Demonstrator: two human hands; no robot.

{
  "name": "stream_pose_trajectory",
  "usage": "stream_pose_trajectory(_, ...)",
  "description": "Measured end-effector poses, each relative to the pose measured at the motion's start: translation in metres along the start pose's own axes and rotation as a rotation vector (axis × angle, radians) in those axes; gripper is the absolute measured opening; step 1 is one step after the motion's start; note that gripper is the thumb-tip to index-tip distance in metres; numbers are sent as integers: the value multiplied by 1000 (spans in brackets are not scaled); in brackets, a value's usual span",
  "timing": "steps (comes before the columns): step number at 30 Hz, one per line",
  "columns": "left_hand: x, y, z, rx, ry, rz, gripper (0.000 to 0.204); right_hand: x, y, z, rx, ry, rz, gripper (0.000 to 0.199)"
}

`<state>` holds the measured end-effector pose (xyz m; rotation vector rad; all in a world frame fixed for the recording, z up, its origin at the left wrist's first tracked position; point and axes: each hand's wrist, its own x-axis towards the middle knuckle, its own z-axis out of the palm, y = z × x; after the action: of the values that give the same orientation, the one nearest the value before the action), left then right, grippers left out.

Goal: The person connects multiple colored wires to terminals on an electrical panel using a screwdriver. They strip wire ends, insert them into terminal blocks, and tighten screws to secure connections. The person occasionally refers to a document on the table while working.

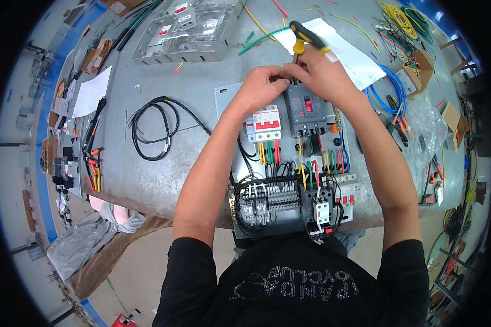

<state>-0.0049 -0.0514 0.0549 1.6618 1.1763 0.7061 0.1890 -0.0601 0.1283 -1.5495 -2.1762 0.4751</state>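
both hands at the top of the dark breaker

the right hand [323, 73] is closed around a screwdriver [305, 37] with a yellow and black handle, which stands tilted above the knuckles, its shaft running down toward the top edge of the dark breaker [306, 113]. the tip is hidden behind the fingers. the left hand [262, 87] is curled just beside it, fingertips pinched at the same spot on the breaker's top; what they pinch is too small to tell. the two hands touch or nearly touch there.

the breaker sits on a grey panel [227, 98] lying on the metal desk [196, 82], directly in front of the person. left of it, touching or just beside, is a white breaker [264, 125] with red switches. below both, short yellow, green, red and blue wires [310, 169] loop down to a row of terminals [267, 199] and a black contactor [321, 210] at the panel's near edge.

to the left on the desk lies a coil of black cable [155, 128]. farther off sits a clear plastic enclosure [188, 34]. a white sheet [346, 52] lies under the right hand, with a blue wire coil [390, 90] to its right and a small cardboard box [420, 68] beyond that. pliers with red and black grips [91, 155] lie at the left edge, near another sheet of paper [91, 91].
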Motion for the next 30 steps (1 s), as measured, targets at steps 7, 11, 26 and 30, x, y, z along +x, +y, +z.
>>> stream_pose_trajectory(7, 5, -7, -4, -204, 0, -24, 27, 4, 11, 2, 152, 35, -164, 22)
stream_pose_trajectory(11, 5, -8, -9, -292, 4, -66, 25, 7, 7, 0, 242, -38, -98, 21)
stream_pose_trajectory(26, 23, -38, -37, 407, 164, 164, 29, 33, 11, 29, 701, 114, 108, 28)
stream_pose_trajectory(30, -12, -32, -44, 626, 328, 354, 24, 23, 17, 15, 847, 115, 12, 31)
